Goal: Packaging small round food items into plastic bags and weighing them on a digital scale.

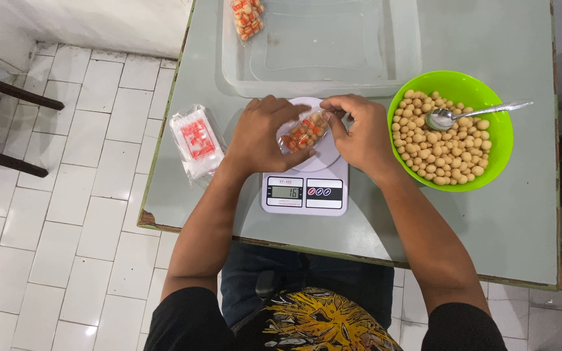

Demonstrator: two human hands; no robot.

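Over the scale (304,192) we pinch the packet (304,132) between both hands, left (259,135) and right (358,130) closed on its ends, its long axis tilted up rightward.

operator wears a black short-sleeved t-shirt with a yellow and white graphic print across the chest. forearms are bare from the sleeve hems down. left hand (259,135) and right hand (359,133) are bare: no gloves, rings, watch or wristbands visible. dark blue trousers show below the shirt.
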